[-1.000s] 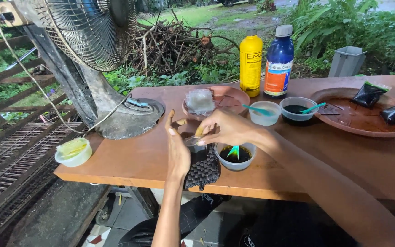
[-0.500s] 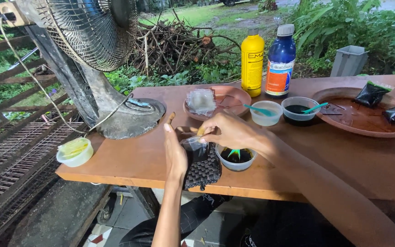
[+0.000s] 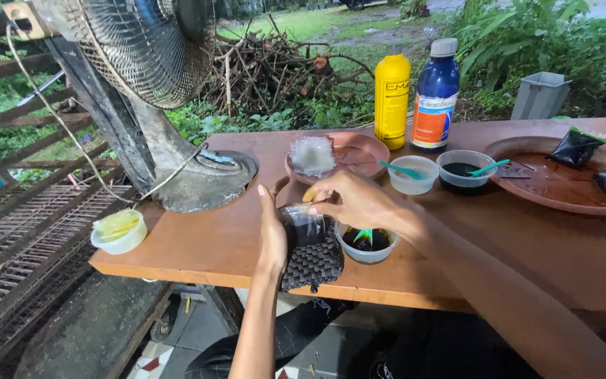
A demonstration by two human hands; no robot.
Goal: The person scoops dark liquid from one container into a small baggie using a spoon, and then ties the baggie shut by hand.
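My left hand (image 3: 272,238) stands on edge against the left side of a small clear plastic bag (image 3: 304,223) that rests on a dark woven pad (image 3: 313,262) at the table's near edge. My right hand (image 3: 350,201) pinches the top of the same bag from the right, with a small yellow piece at its fingertips. Just right of the pad sits a clear cup (image 3: 367,244) of dark liquid with a green spoon in it.
Behind stand a brown plate (image 3: 363,149) bearing a clear bag, two cups with green spoons (image 3: 411,174) (image 3: 464,170), a yellow bottle (image 3: 391,101), a blue bottle (image 3: 435,95), a large brown tray (image 3: 550,184) with black sachets, a fan's base (image 3: 203,180) and a yellow-filled cup (image 3: 118,231).
My right hand has shifted slightly left and down onto the bag's top. My left hand stays pressed against the bag's side.
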